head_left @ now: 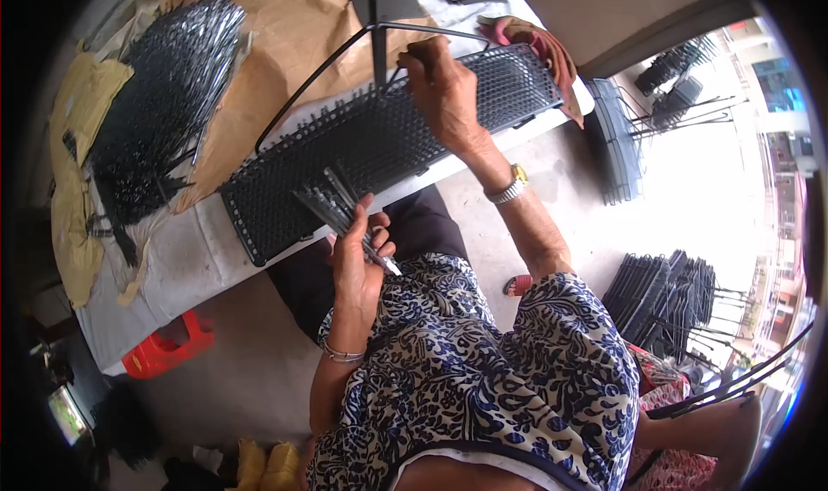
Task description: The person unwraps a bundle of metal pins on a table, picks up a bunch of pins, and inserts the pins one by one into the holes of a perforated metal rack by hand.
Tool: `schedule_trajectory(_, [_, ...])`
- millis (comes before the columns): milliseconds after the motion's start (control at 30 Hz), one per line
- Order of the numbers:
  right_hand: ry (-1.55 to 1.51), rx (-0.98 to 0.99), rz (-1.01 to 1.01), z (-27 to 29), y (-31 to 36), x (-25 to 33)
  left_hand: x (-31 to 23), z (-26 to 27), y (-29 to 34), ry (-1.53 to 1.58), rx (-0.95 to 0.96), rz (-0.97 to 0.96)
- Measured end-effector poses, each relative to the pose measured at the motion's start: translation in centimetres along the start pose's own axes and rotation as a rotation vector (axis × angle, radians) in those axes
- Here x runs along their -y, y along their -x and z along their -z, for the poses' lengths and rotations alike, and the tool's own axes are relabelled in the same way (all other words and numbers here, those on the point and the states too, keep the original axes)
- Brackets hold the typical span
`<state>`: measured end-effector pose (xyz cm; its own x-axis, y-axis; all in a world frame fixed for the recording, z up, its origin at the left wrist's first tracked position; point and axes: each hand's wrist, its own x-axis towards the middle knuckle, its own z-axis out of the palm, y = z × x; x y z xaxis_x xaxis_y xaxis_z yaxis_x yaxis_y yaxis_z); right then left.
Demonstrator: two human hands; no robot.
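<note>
My left hand (358, 254) is closed round a bundle of thin dark strips (332, 208), their ends fanning out over the near edge of a long black mesh panel (345, 137). That panel lies slantwise along the table's near side. Over its far edge my right hand (444, 90) is raised, fingers pinched together beside a black metal rod frame (379, 56). Whatever sits between those fingertips is hidden. A bent rod of the frame curves down to the panel's left part.
Brown paper (285, 12) covers part of the white-topped table (194, 258). At its left lies a heap of glossy black strips (168, 86). A reddish cloth (543, 51) rests by the panel's right end. A red stool (170, 344) and stacked black racks (660, 297) stand on the floor.
</note>
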<state>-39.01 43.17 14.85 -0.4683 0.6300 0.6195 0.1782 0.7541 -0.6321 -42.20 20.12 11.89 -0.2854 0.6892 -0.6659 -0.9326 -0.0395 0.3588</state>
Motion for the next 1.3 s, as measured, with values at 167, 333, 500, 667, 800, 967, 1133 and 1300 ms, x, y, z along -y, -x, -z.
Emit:
schedule_trajectory(167, [-0.017,0.158,-0.010,-1.9,0.5,-0.6,-0.4,1.1,0.0,0.045,0.018,0.001])
schedule_trajectory(333, [0.104,0.266,0.087,-1.5,0.5,-0.8,-0.7,1.0,-0.3,0.001,0.088,0.033])
schedule_trajectory(500, [0.215,0.297,0.075,-2.4,0.8,-0.5,-1.3,-0.5,0.3,0.057,0.002,-0.055])
schedule_trajectory(667, [0.272,0.233,-0.082,1.4,1.2,1.5,-0.8,-1.6,-0.2,0.167,0.098,-0.068])
schedule_trajectory(800, [-0.428,0.148,-0.244,0.3,7.3,6.2,-1.6,-1.5,0.4,0.246,0.075,-0.214])
schedule_trajectory(967, [-0.552,0.169,-0.081,-2.7,12.2,9.8,-0.6,-2.3,0.7,0.174,-0.007,-0.319])
schedule_trajectory(1133, [-0.687,0.227,-0.429,-2.7,11.1,11.1,-0.6,-1.2,0.6,0.120,-0.065,-0.344])
schedule_trajectory(1300, [-0.737,0.544,-0.613,-2.7,6.3,9.5,-1.9,-0.4,2.3,0.013,0.030,-0.253])
